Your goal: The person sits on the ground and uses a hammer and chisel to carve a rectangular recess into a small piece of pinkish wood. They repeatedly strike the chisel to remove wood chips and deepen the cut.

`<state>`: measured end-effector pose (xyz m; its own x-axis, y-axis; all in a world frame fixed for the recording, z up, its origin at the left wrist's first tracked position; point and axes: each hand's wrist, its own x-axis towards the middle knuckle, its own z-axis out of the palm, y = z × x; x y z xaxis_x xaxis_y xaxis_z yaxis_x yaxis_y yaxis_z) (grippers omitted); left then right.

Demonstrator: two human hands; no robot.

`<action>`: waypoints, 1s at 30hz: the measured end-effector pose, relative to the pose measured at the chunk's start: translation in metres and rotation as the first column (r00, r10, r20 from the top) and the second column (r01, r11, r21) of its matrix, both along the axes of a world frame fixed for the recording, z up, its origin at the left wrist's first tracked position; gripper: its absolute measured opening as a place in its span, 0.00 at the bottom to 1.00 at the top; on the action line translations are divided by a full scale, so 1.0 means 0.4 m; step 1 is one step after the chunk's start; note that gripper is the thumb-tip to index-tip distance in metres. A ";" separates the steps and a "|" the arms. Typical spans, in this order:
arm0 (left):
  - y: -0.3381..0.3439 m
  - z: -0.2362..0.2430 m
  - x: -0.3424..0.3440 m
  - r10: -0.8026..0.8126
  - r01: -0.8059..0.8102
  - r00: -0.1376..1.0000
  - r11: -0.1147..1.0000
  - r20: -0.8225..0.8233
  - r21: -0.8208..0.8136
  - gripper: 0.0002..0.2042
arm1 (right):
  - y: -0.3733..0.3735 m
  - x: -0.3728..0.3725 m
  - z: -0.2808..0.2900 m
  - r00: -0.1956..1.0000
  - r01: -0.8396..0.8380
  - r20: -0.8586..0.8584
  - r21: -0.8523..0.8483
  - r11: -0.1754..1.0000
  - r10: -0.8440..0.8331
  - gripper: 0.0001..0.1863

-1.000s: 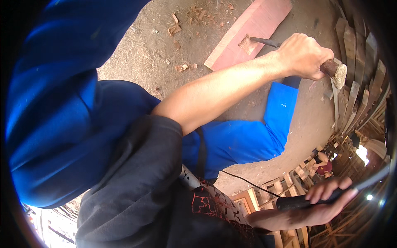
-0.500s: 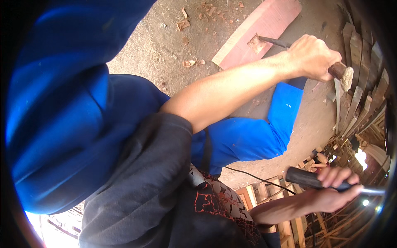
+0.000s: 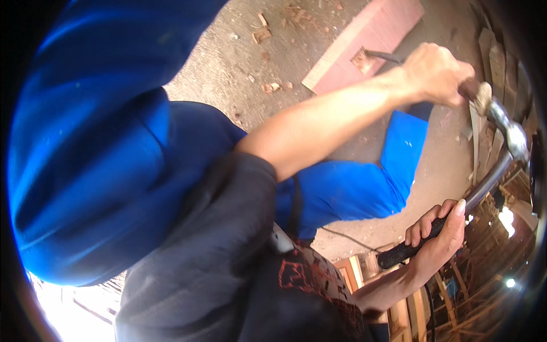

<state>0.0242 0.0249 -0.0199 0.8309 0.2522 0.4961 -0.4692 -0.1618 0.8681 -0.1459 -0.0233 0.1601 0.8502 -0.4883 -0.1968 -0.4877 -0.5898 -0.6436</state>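
My left hand (image 3: 436, 74) is closed round the brown wooden handle of a chisel (image 3: 470, 90). The chisel's dark blade reaches into a rough, squarish hollow (image 3: 361, 60) cut in a pinkish wooden plank (image 3: 342, 54). In my right hand (image 3: 437, 231) is a hammer (image 3: 484, 185), gripped by its black handle with the thumb lying along it. The shiny hammer head meets, or nearly meets, the pale, frayed butt of the chisel; contact is hard to make out. Part of the chisel shaft is hidden by my left fist.
Wood chips (image 3: 262, 36) lie scattered over the dusty ground (image 3: 216, 80). My blue-trousered legs (image 3: 342, 188) flank the plank. Stacked boards (image 3: 493, 62) curve along the right rim. Lower right, a wooden frame (image 3: 404, 310) and a dark cable (image 3: 347, 235) show.
My right hand has swung the hammer up and left, bringing its head into view at the chisel's butt. My left hand keeps hold of the chisel, its tip still in the hollow.
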 end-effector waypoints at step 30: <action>0.015 0.041 -0.034 -0.065 0.065 0.998 0.998 -0.002 0.012 0.14 | 0.002 -0.050 0.072 0.992 0.081 0.072 0.254 0.964 -0.103 0.20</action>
<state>0.0108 0.0310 -0.0034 0.8461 0.1915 0.4974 -0.4777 -0.1416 0.8671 -0.1661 -0.0225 0.1889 0.8227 -0.5095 -0.2523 -0.4701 -0.3600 -0.8058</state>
